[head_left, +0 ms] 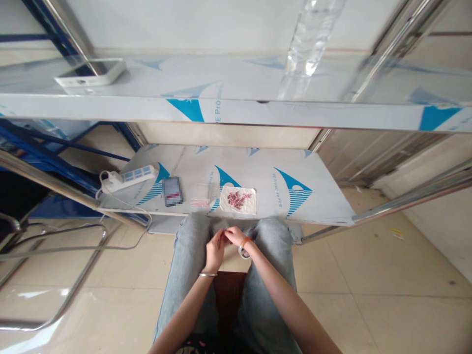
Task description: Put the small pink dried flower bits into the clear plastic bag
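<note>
At the far left, a phone in a white case [83, 74] lies on the upper shelf [302, 114]. Below it, a white power strip [129, 178] sits slantwise at the left end of the lower shelf [254, 167], with a cord running off the near edge. Just right of the strip lies a dark, flat, rectangular object [172, 191], blurred out. Next comes a clear packet [201, 195], pinkish along its near end.

The left hand [214, 253] is held between the person's knees, short of the lower shelf's near edge. Its forearm slants far and to the right, a silver bangle [208, 274] at the wrist; the hand points away from the body, its fingers drawn in toward the right hand [235, 236]. The fingertips of the two meet at a small point. Whether either is clamped on something cannot be told, as the fingers hide the spot.

The right hand lies almost flat, back up, its forearm coming in from the near right. An orange band [245, 241] circles the wrist, with a whitish ring [240, 251] beside it.

Just beyond both hands, at the shelf's near edge, a white cloth [250, 206] carries a loose cluster of pinkish-red beads [236, 199]. Farther right, a clear bottle [313, 42] stands on the upper shelf.
</note>
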